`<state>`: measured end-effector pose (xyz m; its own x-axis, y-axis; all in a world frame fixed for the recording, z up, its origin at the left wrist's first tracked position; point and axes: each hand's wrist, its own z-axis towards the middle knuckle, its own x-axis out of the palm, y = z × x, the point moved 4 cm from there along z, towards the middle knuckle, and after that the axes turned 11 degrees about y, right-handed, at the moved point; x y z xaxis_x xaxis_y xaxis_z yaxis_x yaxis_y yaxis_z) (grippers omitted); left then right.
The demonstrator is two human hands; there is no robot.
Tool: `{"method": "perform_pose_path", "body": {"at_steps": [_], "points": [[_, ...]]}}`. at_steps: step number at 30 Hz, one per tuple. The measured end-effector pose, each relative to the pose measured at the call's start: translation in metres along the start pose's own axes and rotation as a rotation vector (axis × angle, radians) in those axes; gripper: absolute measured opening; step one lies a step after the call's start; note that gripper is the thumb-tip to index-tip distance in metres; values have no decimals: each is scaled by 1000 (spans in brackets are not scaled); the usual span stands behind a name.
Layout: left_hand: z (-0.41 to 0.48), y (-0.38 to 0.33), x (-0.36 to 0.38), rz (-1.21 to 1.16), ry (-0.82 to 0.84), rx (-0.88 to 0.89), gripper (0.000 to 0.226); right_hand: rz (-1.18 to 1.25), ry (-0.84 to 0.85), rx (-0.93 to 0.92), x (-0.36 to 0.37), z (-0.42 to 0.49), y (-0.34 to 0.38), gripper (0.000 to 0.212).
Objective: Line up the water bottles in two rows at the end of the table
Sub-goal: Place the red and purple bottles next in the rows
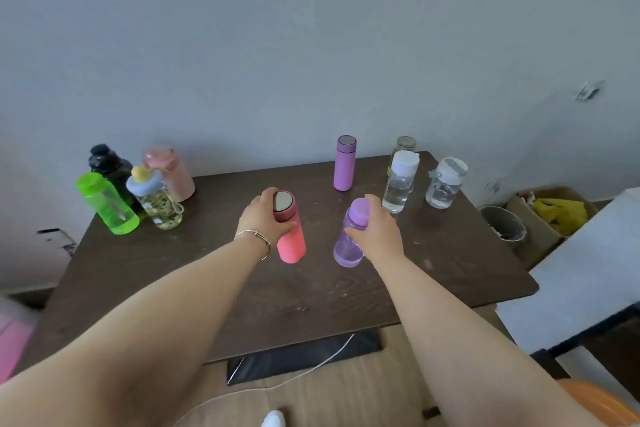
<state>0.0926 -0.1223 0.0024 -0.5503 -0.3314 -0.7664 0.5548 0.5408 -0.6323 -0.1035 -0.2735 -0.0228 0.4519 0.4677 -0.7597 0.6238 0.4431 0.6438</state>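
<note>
Presently, ten bottles stood catalogued on the dark table [263, 305], all upright.

Held items, table centre: coral flask [290, 229], left hand [265, 224] wrapped round its upper body below the grey lid; translucent purple bottle [348, 239], right hand [379, 229] closed round its shoulder under the purple cap. Each hand gripped high, probably to lift or slide without tipping. Whether either base had left the wood could not be told.

Group at ten o'clock, far left corner, packed close, two deep: black bottle [109, 163], pink bottle [171, 173], green bottle [107, 204], floral bottle [157, 199]. Judged the rows already begun.

Loose items toward twelve to two o'clock: lilac flask [344, 163], standing alone; white-capped clear bottle [400, 182]; handled clear bottle [445, 184]; small yellowish bottle [403, 146] behind them. These stood apart, unaligned, seemingly awaiting placement.

Held pair judged next for the ten o'clock group.
</note>
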Motion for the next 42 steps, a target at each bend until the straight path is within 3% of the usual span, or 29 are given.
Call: {"method": "perform_pose_path", "body": {"at_steps": [17,28,42], "points": [[-92,174,-141,-13,-171,-119,73,-23,159,-170,141,-33,184,76],[-93,302,-226,26,-98,-100,72,-50,144,-136,248,-43,298,77],[-56,366,-252,-38,-76,-122,76,-123,161,-110,304,-9,351,78]]}}
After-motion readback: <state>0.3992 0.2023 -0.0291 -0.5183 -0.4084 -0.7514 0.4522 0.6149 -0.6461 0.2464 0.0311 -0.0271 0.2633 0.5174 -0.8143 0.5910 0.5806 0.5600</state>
